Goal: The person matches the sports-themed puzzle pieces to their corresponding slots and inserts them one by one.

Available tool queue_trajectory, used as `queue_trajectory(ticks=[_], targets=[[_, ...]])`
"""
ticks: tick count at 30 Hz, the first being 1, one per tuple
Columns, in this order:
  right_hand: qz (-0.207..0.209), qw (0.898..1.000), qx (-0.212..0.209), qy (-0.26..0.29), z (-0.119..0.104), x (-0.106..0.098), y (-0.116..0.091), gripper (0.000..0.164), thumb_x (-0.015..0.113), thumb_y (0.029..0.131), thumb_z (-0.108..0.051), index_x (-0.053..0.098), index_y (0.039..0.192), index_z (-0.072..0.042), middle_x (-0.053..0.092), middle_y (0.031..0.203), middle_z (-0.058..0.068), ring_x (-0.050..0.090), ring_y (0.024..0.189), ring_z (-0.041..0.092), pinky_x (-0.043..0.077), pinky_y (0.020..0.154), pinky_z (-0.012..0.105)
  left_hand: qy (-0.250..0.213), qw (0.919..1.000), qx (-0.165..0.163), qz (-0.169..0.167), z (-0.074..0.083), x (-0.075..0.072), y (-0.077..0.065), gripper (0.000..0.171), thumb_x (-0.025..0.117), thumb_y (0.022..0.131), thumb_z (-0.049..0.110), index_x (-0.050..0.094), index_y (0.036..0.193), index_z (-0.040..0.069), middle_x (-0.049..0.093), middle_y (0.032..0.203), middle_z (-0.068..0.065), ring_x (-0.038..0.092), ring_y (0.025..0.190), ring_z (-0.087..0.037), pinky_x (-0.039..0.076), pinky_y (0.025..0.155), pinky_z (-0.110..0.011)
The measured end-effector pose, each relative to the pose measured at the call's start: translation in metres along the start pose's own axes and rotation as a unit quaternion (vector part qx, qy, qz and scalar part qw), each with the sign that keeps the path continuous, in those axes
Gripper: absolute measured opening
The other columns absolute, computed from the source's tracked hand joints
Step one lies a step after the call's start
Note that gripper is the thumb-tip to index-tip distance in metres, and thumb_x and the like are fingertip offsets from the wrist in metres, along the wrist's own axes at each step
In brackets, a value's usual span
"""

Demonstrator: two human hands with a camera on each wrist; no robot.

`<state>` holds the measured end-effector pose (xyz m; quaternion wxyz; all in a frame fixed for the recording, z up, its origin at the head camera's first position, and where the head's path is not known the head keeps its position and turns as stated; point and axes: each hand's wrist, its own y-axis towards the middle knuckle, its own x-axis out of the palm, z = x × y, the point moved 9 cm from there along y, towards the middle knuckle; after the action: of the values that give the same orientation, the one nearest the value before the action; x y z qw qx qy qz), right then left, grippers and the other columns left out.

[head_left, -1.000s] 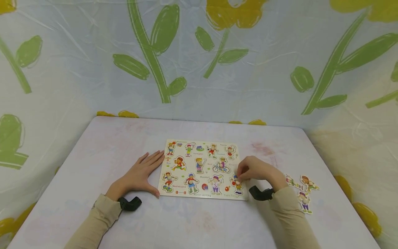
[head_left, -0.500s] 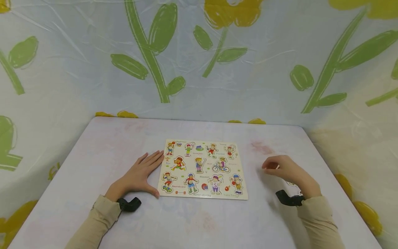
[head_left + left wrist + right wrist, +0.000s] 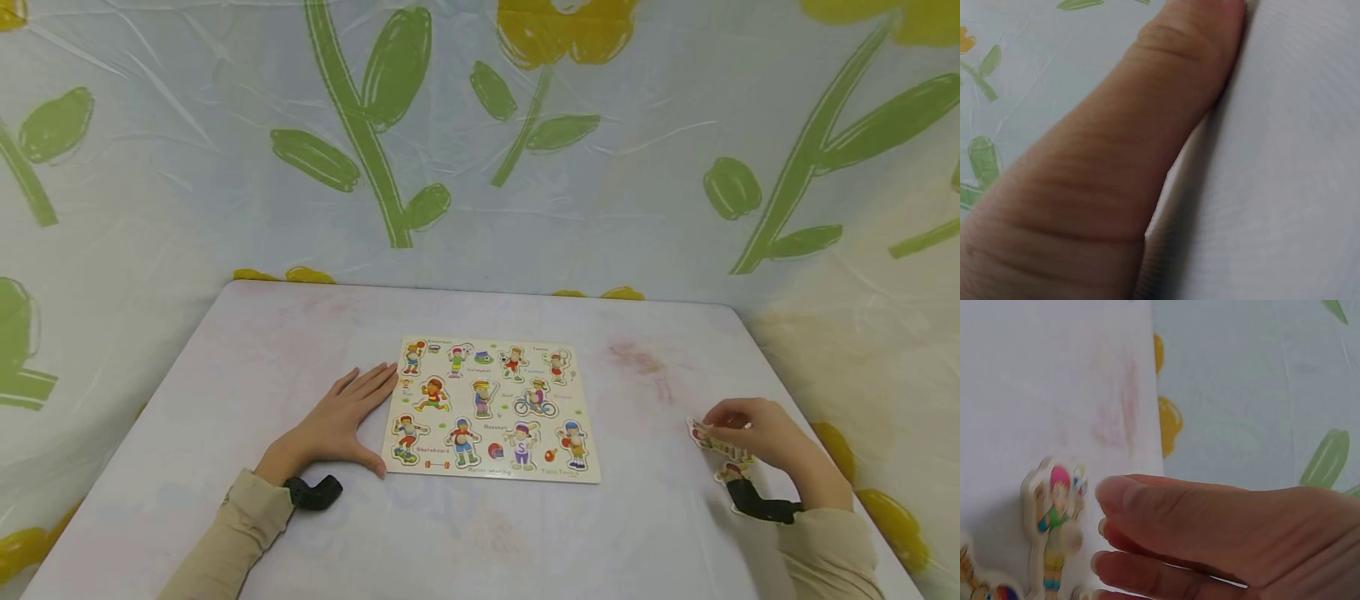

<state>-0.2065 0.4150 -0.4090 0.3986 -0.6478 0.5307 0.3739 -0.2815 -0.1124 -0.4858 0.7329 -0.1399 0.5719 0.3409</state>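
A wooden peg puzzle board (image 3: 567, 410) with sports figures lies mid-table, figures set across it. My left hand (image 3: 337, 429) rests spread at its left side, the thumb (image 3: 1147, 112) by its lower left corner. Off to the right, my right hand (image 3: 761, 429) hovers over loose puzzle pieces. In the right wrist view its fingertips stand just beside a pink-capped figure piece (image 3: 1054, 519) with a small round knob (image 3: 1071, 540); a narrow gap shows between them. Below lies another loose piece (image 3: 732, 472), partly covered by the wrist camera. One more piece (image 3: 991, 592) shows at the lower left corner.
The white table (image 3: 480, 533) has faint pink smudges. Its far edge meets a hanging sheet (image 3: 622, 233) printed with green leaves and yellow flowers, which also runs along both sides. A black wrist camera (image 3: 761, 504) sits on the right wrist.
My right hand has left the table tennis figure at the board's lower right corner and moved right to the loose pieces. The left hand has stayed in place.
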Motion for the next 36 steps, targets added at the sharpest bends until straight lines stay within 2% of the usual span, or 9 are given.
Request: queue_trajectory(ticks=[7, 11, 17, 21, 26, 36], targets=[[-0.029, 0.998, 0.05, 0.013, 0.024, 0.008, -0.009, 0.014, 0.077, 0.085, -0.013, 0.073, 0.093, -0.003, 0.069, 0.084, 0.002, 0.058, 0.074, 0.013, 0.049, 0.063, 0.027, 0.01, 0.9999, 0.003, 0.003, -0.001, 0.002, 0.0, 0.141, 0.062, 0.054, 0.093, 0.024, 0.157, 0.005, 0.019, 0.165, -0.009, 0.017, 0.15, -0.03, 0.012, 0.118, -0.055], [-0.024, 0.997, 0.067, 0.018, 0.029, 0.012, -0.007, 0.013, 0.077, 0.084, -0.012, 0.073, 0.092, -0.001, 0.07, 0.083, 0.004, 0.058, 0.074, 0.016, 0.05, 0.063, 0.026, 0.008, 0.9999, 0.003, 0.006, -0.001, 0.002, 0.0, 0.14, 0.064, 0.054, 0.092, 0.025, 0.157, 0.005, 0.02, 0.164, -0.01, 0.018, 0.15, -0.031, 0.012, 0.118, -0.056], [-0.024, 0.996, 0.076, 0.028, 0.029, 0.014, -0.005, 0.011, 0.075, 0.083, -0.009, 0.072, 0.089, 0.0, 0.069, 0.081, 0.005, 0.058, 0.072, 0.018, 0.05, 0.061, 0.026, -0.002, 0.9998, -0.014, -0.012, -0.003, 0.004, 0.0, 0.142, 0.061, 0.053, 0.094, 0.022, 0.158, 0.007, 0.015, 0.166, -0.006, 0.013, 0.151, -0.027, 0.008, 0.119, -0.053], [-0.029, 0.996, 0.081, 0.029, 0.029, 0.016, -0.004, 0.011, 0.075, 0.083, -0.01, 0.071, 0.089, -0.001, 0.068, 0.081, 0.005, 0.058, 0.072, 0.019, 0.051, 0.061, 0.027, 0.001, 0.9998, -0.016, -0.012, -0.004, 0.003, 0.0, 0.142, 0.061, 0.054, 0.094, 0.022, 0.158, 0.006, 0.016, 0.166, -0.007, 0.014, 0.151, -0.028, 0.008, 0.119, -0.053], [-0.019, 0.997, 0.066, 0.025, 0.026, 0.017, -0.004, 0.008, 0.075, 0.082, -0.009, 0.071, 0.087, -0.003, 0.068, 0.079, 0.003, 0.058, 0.07, 0.017, 0.05, 0.061, 0.026, -0.001, 0.9998, -0.014, -0.012, -0.003, 0.004, 0.0, 0.141, 0.061, 0.054, 0.093, 0.022, 0.158, 0.006, 0.016, 0.165, -0.007, 0.014, 0.151, -0.027, 0.008, 0.119, -0.053], [-0.02, 0.998, 0.053, 0.032, 0.011, 0.022, 0.007, 0.009, 0.075, 0.083, -0.008, 0.072, 0.087, -0.001, 0.066, 0.08, 0.003, 0.056, 0.07, 0.017, 0.051, 0.058, 0.025, 0.006, 0.9997, -0.017, -0.017, -0.006, 0.006, 0.0, 0.141, 0.059, 0.054, 0.094, 0.02, 0.159, 0.008, 0.014, 0.166, -0.005, 0.012, 0.152, -0.025, 0.005, 0.12, -0.051]])
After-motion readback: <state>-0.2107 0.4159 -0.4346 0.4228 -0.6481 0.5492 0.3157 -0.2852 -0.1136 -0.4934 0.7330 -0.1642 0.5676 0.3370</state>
